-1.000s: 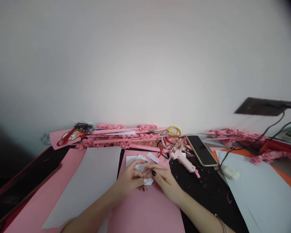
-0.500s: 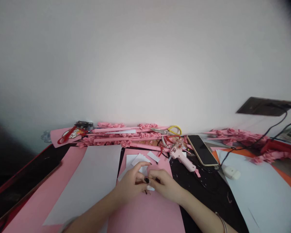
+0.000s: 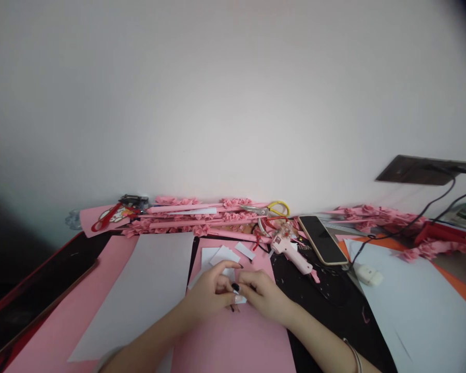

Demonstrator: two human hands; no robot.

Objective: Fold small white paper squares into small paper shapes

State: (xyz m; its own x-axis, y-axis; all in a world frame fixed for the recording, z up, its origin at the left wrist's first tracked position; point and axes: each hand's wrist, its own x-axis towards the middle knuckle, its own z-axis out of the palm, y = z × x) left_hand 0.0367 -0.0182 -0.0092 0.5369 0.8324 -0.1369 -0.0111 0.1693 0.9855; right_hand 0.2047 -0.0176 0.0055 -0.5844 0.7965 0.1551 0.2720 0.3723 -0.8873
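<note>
Both hands meet over a pink sheet of paper (image 3: 236, 342). My left hand (image 3: 209, 292) pinches a small piece of white paper (image 3: 240, 299) between thumb and fingers, its index finger raised and curved above. My right hand (image 3: 264, 292) is closed on the same piece from the right, and its fingers hide most of it. Just beyond the hands lie several white paper pieces (image 3: 223, 255), partly covered by the left hand. A small white paper strip (image 3: 245, 250) rests apart from them on the pink sheet.
A pink glue gun (image 3: 293, 254) and a phone (image 3: 323, 241) lie to the right. Yellow-handled scissors (image 3: 277, 208) rest on pink paper flowers (image 3: 202, 229) along the wall. White sheets (image 3: 140, 290) flank the work area. A white earbud case (image 3: 368, 274) and black cables (image 3: 423, 217) are farther right.
The hands stay almost in place, with only slight finger movement at the small white paper. The view has shifted a little.
</note>
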